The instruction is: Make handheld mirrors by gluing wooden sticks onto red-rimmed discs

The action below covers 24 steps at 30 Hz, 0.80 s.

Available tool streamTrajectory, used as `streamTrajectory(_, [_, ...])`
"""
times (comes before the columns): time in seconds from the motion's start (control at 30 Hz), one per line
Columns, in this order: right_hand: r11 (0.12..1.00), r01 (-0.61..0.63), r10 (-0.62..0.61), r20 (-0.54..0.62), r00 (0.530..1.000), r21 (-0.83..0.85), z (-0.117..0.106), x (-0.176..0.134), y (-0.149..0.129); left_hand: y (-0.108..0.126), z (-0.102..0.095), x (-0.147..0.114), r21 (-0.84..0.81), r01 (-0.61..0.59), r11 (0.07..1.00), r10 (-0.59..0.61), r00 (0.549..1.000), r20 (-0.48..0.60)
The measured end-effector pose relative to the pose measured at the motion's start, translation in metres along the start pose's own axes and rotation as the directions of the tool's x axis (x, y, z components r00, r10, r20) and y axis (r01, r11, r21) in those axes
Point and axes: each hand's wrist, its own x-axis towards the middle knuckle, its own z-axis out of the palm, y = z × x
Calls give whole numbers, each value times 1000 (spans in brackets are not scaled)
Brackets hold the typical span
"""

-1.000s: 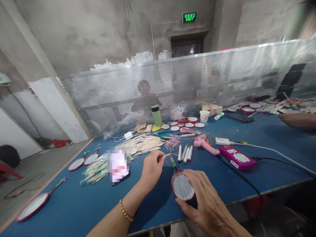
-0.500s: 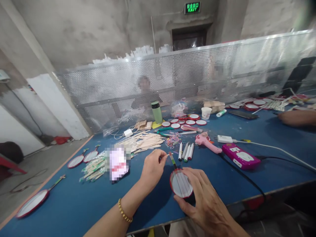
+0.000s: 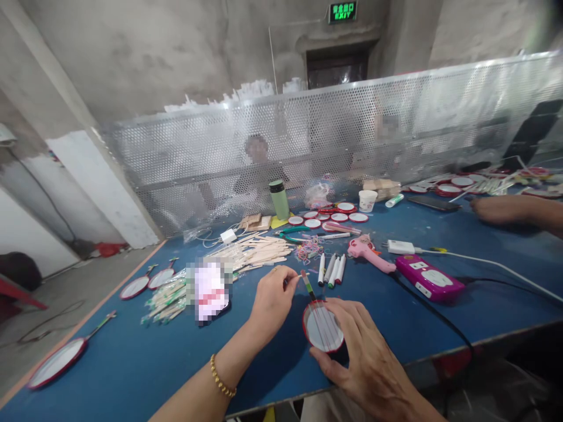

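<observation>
1. Markers [image 3: 340, 271] lie beyond the left fingers [image 3: 289, 280]; a pink glue gun [image 3: 372, 258] lies beyond the right fingers [image 3: 345, 313].
2. Left hand [image 3: 272, 299]: extended forward, wrist bent. Right hand [image 3: 369, 349]: arched.
3. Left fingers: pinched together on a small pale piece [image 3: 300, 276], mostly hidden. Right fingers: clamped around the red-rimmed miniature banjo [image 3: 323, 329].

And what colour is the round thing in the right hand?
The disc is greyish white, its rim red; best in head view.
</observation>
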Motion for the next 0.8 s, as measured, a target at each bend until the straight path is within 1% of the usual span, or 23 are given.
streamTrajectory(0.27, [1000,3,-3,13,1000,-7,0,-1,0,0,0,-1,1,11,1000,-11,1000,0])
streamTrajectory(0.47, [1000,3,-3,-15,1000,2,0,0,0,1,-1,0,1,14,1000,-14,1000,6])
streamTrajectory(0.8, [1000,7,-7,17,1000,-11,0,-1,1,0,-1,0,-7,7,1000,-7,1000,2])
